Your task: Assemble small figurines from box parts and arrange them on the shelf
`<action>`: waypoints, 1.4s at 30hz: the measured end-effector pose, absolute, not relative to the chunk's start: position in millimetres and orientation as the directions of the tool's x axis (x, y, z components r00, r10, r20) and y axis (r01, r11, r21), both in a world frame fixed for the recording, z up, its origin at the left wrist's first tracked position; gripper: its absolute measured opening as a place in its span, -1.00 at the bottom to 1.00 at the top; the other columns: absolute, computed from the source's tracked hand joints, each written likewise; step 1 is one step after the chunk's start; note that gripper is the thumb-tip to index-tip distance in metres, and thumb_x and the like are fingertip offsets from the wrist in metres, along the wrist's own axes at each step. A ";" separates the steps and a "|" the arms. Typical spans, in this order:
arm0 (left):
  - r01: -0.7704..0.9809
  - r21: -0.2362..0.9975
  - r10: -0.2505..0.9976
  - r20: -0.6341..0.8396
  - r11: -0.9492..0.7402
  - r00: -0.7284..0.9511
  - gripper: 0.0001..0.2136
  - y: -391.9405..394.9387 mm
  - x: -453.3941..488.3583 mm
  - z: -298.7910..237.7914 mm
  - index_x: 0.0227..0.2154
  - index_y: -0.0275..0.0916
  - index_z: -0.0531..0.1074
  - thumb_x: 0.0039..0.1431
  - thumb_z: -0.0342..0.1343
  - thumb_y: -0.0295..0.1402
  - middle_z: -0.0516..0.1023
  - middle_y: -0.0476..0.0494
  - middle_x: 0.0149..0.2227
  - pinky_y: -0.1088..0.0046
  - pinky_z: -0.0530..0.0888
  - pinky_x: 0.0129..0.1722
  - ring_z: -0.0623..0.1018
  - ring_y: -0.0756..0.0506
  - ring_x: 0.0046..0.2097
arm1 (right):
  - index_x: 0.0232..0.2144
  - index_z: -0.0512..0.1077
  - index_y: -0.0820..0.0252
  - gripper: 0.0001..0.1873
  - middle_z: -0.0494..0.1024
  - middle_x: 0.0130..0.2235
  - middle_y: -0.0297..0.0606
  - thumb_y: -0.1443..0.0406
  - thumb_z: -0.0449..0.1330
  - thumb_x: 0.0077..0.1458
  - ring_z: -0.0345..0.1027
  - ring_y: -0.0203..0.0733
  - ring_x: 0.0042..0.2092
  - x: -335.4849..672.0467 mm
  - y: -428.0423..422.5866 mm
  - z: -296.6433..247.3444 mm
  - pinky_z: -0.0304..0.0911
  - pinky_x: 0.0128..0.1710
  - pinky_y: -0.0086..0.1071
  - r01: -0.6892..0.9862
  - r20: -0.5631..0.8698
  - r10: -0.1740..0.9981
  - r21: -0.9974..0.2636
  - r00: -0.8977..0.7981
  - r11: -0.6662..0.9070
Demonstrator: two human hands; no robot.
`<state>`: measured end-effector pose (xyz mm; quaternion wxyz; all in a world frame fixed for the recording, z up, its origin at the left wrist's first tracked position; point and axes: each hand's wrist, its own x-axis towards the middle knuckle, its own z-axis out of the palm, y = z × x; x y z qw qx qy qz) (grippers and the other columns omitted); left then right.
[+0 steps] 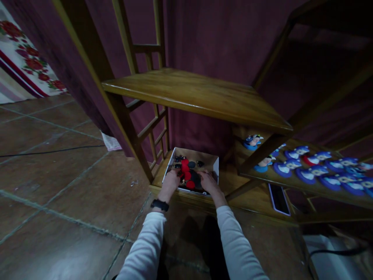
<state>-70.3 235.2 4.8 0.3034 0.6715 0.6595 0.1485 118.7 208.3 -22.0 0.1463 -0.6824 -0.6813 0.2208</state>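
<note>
A shallow white cardboard box (216,165) sits on the lowest wooden shelf, with several small red, black and dark grey pieces inside. Red rounded pieces (185,168) lie in its middle, and small black pieces (199,163) are near its back wall. My left hand (171,179) reaches over the left side of the box, fingers curled in at the red pieces. From the right, my right hand (208,180) bends its fingers at a dark flat piece (196,179). Fingertips of both hands are too small and dim to show exactly what they grip.
A wooden shelf board (186,91) overhangs the box. Blue-based figurines (310,171) stand in rows on the shelf at right. A phone (279,199) lies on the lower board. A cable (52,151) crosses the tiled floor (72,194) at left; a purple curtain (210,46) hangs behind.
</note>
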 end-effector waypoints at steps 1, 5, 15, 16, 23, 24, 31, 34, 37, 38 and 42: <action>0.791 0.609 0.976 -0.199 0.056 0.085 -0.63 237.0 -73.5 4.0 -0.07 -0.24 0.39 0.01 -0.05 -0.53 0.52 -0.24 -0.15 0.50 0.33 -0.19 0.47 -0.10 -0.11 | -0.07 0.35 0.08 -0.53 0.37 -0.06 -0.22 0.49 -0.06 -0.01 0.17 -0.20 0.03 119.3 208.6 -22.1 -0.05 0.07 -0.34 0.868 -0.101 0.995 -0.496 -0.014 -0.038; 0.751 0.652 0.981 -0.193 0.105 0.031 -0.61 242.7 -88.0 3.9 -0.09 -0.22 0.40 -0.03 -0.03 -0.54 0.54 -0.17 -0.20 0.52 0.34 -0.23 0.49 -0.08 -0.16 | -0.06 0.34 0.14 -0.60 0.35 -0.03 -0.18 0.39 0.03 0.00 0.15 -0.15 0.04 115.0 208.4 -23.5 -0.09 0.09 -0.31 0.880 -0.103 0.995 -0.473 -0.012 -0.038; 0.666 0.731 0.986 -0.159 0.147 -0.043 -0.59 245.8 -105.9 11.4 -0.16 -0.23 0.44 -0.11 -0.06 -0.60 0.56 -0.09 -0.28 0.56 0.35 -0.24 0.49 -0.03 -0.21 | -0.03 0.26 0.15 -0.47 0.31 -0.02 -0.13 0.30 0.19 -0.12 0.13 -0.10 0.03 100.9 208.9 -32.8 0.02 -0.01 -0.29 0.884 -0.131 0.991 -0.458 0.036 -0.093; 0.657 0.740 0.988 -0.149 0.145 -0.049 -0.60 245.7 -105.4 11.2 -0.16 -0.24 0.45 -0.10 -0.06 -0.60 0.56 -0.10 -0.28 0.56 0.35 -0.23 0.49 -0.03 -0.22 | -0.08 0.30 0.15 -0.53 0.34 -0.05 -0.15 0.31 0.19 -0.12 0.15 -0.11 0.01 102.0 208.8 -32.5 0.03 -0.03 -0.30 0.884 -0.122 0.990 -0.454 0.066 -0.115; 0.607 0.788 0.993 -0.114 0.105 -0.023 -0.58 242.6 -91.9 13.1 -0.17 -0.25 0.45 -0.14 -0.05 -0.62 0.56 -0.09 -0.33 0.52 0.38 -0.22 0.50 -0.03 -0.25 | -0.31 0.37 0.08 -0.83 0.47 -0.28 -0.34 0.33 0.08 -0.01 0.30 -0.28 -0.23 116.9 215.0 -30.7 0.11 -0.20 -0.42 0.809 -0.116 0.980 -0.553 0.163 -0.200; 0.603 0.792 0.994 -0.111 0.100 -0.019 -0.57 242.1 -90.4 13.9 -0.17 -0.25 0.46 -0.15 -0.05 -0.62 0.56 -0.09 -0.33 0.52 0.38 -0.22 0.50 -0.03 -0.26 | -0.31 0.38 0.08 -0.84 0.48 -0.28 -0.35 0.33 0.07 -0.01 0.31 -0.29 -0.23 118.6 216.1 -30.8 0.10 -0.19 -0.41 0.806 -0.104 0.979 -0.556 0.176 -0.204; 0.575 0.811 0.994 -0.093 0.106 -0.052 -0.60 245.7 -96.5 11.7 -0.20 -0.25 0.47 -0.15 -0.03 -0.60 0.57 -0.09 -0.36 0.49 0.39 -0.22 0.51 -0.04 -0.28 | -0.28 0.42 0.07 -0.77 0.50 -0.22 -0.31 0.33 0.01 0.02 0.27 -0.21 -0.11 126.7 214.2 -27.3 0.10 -0.11 -0.36 0.807 -0.079 0.968 -0.537 0.239 -0.244; 0.553 0.826 0.994 -0.081 0.109 -0.076 -0.64 247.8 -102.6 10.7 -0.22 -0.26 0.48 -0.14 -0.01 -0.57 0.57 -0.09 -0.38 0.50 0.39 -0.25 0.50 -0.03 -0.30 | -0.21 0.40 0.09 -0.71 0.47 -0.15 -0.26 0.36 -0.01 0.03 0.24 -0.19 -0.06 126.3 211.1 -24.5 0.10 -0.09 -0.35 0.831 -0.017 0.967 -0.508 0.254 -0.227; 0.536 0.837 0.993 -0.075 0.112 -0.091 -0.67 248.1 -105.5 13.7 -0.24 -0.27 0.48 -0.12 0.01 -0.54 0.57 -0.08 -0.40 0.52 0.39 -0.28 0.50 -0.02 -0.32 | -0.21 0.40 0.09 -0.70 0.48 -0.17 -0.27 0.38 -0.02 0.03 0.28 -0.22 -0.09 119.6 211.5 -22.8 0.12 -0.10 -0.38 0.830 -0.001 0.977 -0.528 0.214 -0.183; 0.533 0.838 0.992 -0.076 0.116 -0.096 -0.68 248.1 -105.7 15.3 -0.24 -0.27 0.48 -0.12 0.02 -0.53 0.57 -0.08 -0.40 0.52 0.39 -0.29 0.50 -0.03 -0.33 | -0.21 0.40 0.09 -0.70 0.49 -0.18 -0.29 0.38 -0.03 0.03 0.30 -0.24 -0.12 116.1 212.4 -22.6 0.13 -0.12 -0.40 0.821 -0.018 0.983 -0.548 0.181 -0.161; 0.532 0.837 0.990 -0.073 0.126 -0.120 -0.72 248.9 -105.6 20.4 -0.26 -0.27 0.49 -0.09 0.03 -0.46 0.56 -0.09 -0.43 0.51 0.39 -0.32 0.50 -0.04 -0.36 | -0.24 0.42 0.08 -0.72 0.47 -0.17 -0.30 0.39 0.02 0.01 0.34 -0.27 -0.18 100.3 218.0 -23.8 0.16 -0.15 -0.44 0.819 -0.057 0.995 -0.564 0.087 -0.104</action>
